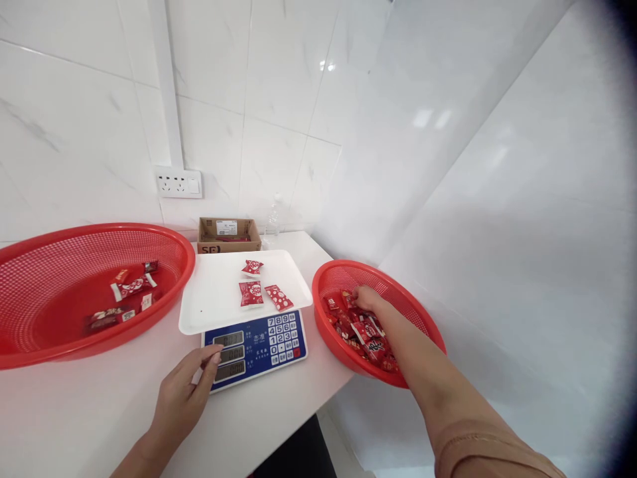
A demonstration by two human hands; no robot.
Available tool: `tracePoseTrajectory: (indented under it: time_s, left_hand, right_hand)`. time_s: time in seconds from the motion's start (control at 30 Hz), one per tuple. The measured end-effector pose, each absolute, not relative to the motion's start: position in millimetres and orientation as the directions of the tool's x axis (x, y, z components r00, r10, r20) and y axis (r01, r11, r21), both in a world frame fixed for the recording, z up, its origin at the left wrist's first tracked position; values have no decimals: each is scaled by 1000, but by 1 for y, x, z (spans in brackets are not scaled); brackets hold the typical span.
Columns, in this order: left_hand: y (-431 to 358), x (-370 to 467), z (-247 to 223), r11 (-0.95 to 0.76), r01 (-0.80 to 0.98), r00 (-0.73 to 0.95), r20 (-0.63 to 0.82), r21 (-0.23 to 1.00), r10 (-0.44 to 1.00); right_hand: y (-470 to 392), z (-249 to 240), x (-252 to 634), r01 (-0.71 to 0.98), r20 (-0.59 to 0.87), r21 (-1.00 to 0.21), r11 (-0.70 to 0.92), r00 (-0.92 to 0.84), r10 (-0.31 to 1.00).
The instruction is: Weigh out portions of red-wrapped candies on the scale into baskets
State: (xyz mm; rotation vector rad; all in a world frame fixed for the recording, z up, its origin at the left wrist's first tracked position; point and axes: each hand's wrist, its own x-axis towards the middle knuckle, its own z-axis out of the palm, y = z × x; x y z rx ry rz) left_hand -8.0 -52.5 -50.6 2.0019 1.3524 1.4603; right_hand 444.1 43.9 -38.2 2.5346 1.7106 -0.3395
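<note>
My left hand (pixel 188 386) is over the display side of a blue and white digital scale (pixel 261 350). Its thumb and index finger are pinched close together, with nothing visible between them. On the scale's white tray (pixel 212 292) lie three small red-and-white wrapped candies, one of them a square candy packet (pixel 251 293). My right hand (pixel 367 299) reaches into the right red basket (pixel 418 322), among many red candy packets (pixel 371 335). Its fingers are curled down at a small red and orange candy packet (pixel 347 299), and the fingertips are partly hidden.
At the left stands a larger red mesh basket (pixel 99 232) with several wrapped sweets. Behind the tray are an open cardboard box (pixel 229 247) and a clear plastic bottle (pixel 273 216). A socket (pixel 179 182) is on the tiled wall; the white table (pixel 269 425) ends beside the right basket.
</note>
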Motion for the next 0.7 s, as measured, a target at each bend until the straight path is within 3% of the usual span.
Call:
tracePoseTrajectory:
  time_s: [0.17,0.33,0.53,0.7]
  left_hand:
    - [-52,-8,-54,-489,480,29,544,729,839]
    - [-52,-9,-57,-506,467,46,552,725,833]
    - [-54,-8,-56,-504,473,57,546,723,836]
    - [-53,-10,-55,-515,492,58,564,702,824]
  right_hand:
    - [41,-34,434,901,-200,-178,-396,361,911]
    - [44,3,416,875,-29,-299,-381,391,920]
    - [59,54,356,831,235,-541,-133,301,924]
    - [68,43,293,756,224,-654,29,156,962]
